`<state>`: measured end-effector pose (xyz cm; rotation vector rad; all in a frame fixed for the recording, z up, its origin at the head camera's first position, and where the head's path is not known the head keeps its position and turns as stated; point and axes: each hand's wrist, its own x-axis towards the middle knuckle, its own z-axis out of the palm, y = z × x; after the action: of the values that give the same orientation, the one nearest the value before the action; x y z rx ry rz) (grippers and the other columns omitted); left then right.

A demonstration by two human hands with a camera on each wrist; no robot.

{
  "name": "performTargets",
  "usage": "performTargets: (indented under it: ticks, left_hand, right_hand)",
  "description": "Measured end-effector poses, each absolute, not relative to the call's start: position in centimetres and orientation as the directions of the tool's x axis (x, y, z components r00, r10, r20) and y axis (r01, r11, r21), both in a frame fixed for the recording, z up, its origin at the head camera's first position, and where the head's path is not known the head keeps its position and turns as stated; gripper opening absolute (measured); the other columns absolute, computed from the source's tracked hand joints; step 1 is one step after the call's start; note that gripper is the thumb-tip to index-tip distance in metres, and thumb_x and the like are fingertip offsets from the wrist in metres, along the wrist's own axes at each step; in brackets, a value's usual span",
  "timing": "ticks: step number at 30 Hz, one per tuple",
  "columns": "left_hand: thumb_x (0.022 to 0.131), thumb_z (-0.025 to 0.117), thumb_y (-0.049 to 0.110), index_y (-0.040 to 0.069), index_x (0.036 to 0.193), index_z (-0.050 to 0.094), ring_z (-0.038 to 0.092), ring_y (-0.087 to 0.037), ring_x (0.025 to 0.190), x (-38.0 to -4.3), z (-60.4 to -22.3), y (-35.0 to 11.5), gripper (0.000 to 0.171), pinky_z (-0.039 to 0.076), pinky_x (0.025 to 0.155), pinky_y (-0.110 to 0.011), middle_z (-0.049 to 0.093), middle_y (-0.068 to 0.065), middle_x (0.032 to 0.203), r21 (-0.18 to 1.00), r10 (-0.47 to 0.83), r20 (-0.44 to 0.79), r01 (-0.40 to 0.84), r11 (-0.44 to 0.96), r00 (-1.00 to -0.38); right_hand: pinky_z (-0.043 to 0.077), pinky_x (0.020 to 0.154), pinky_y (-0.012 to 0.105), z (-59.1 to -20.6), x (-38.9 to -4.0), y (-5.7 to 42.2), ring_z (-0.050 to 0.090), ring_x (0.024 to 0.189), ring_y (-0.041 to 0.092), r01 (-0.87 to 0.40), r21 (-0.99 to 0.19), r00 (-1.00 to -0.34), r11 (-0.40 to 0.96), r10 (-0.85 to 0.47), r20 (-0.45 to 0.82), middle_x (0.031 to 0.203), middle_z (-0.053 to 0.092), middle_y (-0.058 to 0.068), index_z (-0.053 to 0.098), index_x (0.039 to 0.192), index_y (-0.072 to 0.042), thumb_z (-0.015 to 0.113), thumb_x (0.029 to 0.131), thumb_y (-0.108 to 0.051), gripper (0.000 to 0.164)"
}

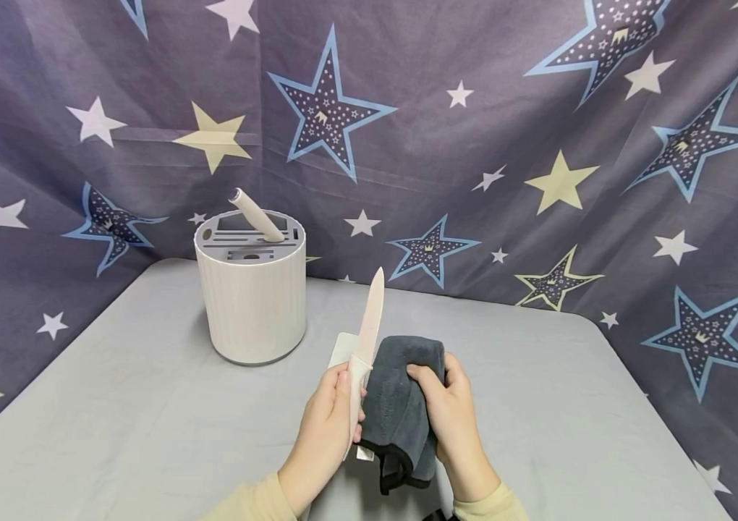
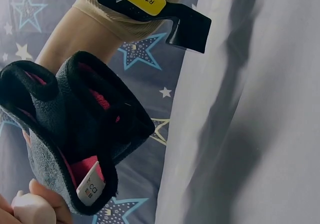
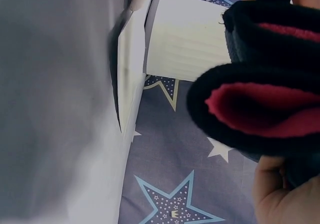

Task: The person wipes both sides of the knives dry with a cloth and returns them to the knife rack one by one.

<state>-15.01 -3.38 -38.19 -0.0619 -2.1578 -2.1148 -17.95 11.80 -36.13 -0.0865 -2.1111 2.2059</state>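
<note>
A person's left hand (image 1: 322, 414) has its fingers curled round the pale handle of a knife (image 1: 371, 318), blade pointing up and away over a grey table (image 1: 115, 441). The right hand (image 1: 459, 416) pinches a folded dark grey cloth (image 1: 401, 391), thumb pressed on its near face, just beside the knife. Farther back and left stands a white ribbed knife block (image 1: 252, 307), one pale handle (image 1: 258, 217) slanting from its top. The wrist views reveal a red lining (image 3: 240, 104) inside the cloth (the head view shows only grey and black edging). The left wrist view also shows lettering on the cloth's white label (image 2: 91, 185).
</note>
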Motion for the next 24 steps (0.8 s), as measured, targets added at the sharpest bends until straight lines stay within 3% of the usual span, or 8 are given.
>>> performTargets:
  ticks: [6, 12, 15, 20, 24]
  left_hand:
    - [0.107, 0.043, 0.026, -0.004, 0.133, 0.045, 0.049, -0.009, 0.058, -15.19, -38.06, -3.46, 0.04, 0.047, 0.047, -0.022, 0.056, -0.013, 0.091, 0.996, -0.073, 0.088, 0.087, 0.008, -0.993]
    - [0.1, 0.059, 0.023, -0.001, 0.14, 0.037, 0.051, -0.01, 0.059, -15.23, -37.96, -3.58, 0.051, 0.047, 0.048, -0.023, 0.06, -0.016, 0.104, 0.995, -0.071, 0.089, 0.086, 0.043, -0.993]
    - [0.101, 0.058, 0.021, -0.002, 0.135, 0.036, 0.05, -0.009, 0.059, -15.25, -37.86, -3.5, 0.047, 0.046, 0.047, -0.022, 0.061, -0.018, 0.105, 0.996, -0.066, 0.093, 0.092, 0.014, -0.994]
    - [0.104, 0.052, 0.022, -0.006, 0.127, 0.04, 0.05, -0.007, 0.057, -15.39, -37.82, -3.26, 0.038, 0.048, 0.05, -0.021, 0.061, -0.013, 0.089, 0.993, -0.05, 0.116, 0.116, 0.008, -0.992]
    - [0.106, 0.047, 0.024, -0.007, 0.125, 0.042, 0.052, -0.006, 0.061, -15.4, -37.88, -3.15, 0.036, 0.05, 0.055, -0.022, 0.063, -0.01, 0.086, 0.99, -0.049, 0.138, 0.136, 0.031, -0.989]
  right_hand:
    - [0.056, 0.063, 0.031, -36.18, -17.93, 11.86, 0.065, 0.069, 0.015, -0.02, -0.999, -0.995, -0.043, 0.099, 0.016, 0.092, 0.062, 0.005, 0.055, 0.113, 0.001, 0.063, 0.092, -0.011, 0.026]
    - [0.057, 0.064, 0.032, -36.18, -17.95, 11.87, 0.066, 0.071, 0.015, -0.023, -0.999, -0.995, -0.044, 0.096, 0.019, 0.094, 0.062, 0.006, 0.055, 0.115, 0.002, 0.063, 0.093, -0.011, 0.027]
    - [0.056, 0.063, 0.032, -36.1, -17.97, 11.82, 0.065, 0.07, 0.015, -0.025, -0.999, -0.995, -0.042, 0.101, 0.02, 0.094, 0.061, 0.006, 0.055, 0.114, 0.002, 0.063, 0.092, -0.011, 0.027]
    - [0.055, 0.061, 0.031, -35.94, -18.03, 11.68, 0.064, 0.068, 0.014, -0.03, -0.999, -0.994, -0.031, 0.109, 0.026, 0.091, 0.061, 0.005, 0.056, 0.112, 0.001, 0.065, 0.091, -0.012, 0.025]
    - [0.055, 0.061, 0.03, -35.85, -18.05, 11.54, 0.063, 0.068, 0.013, -0.038, -0.999, -0.994, -0.022, 0.108, 0.035, 0.09, 0.06, 0.004, 0.057, 0.111, 0.001, 0.065, 0.091, -0.011, 0.026]
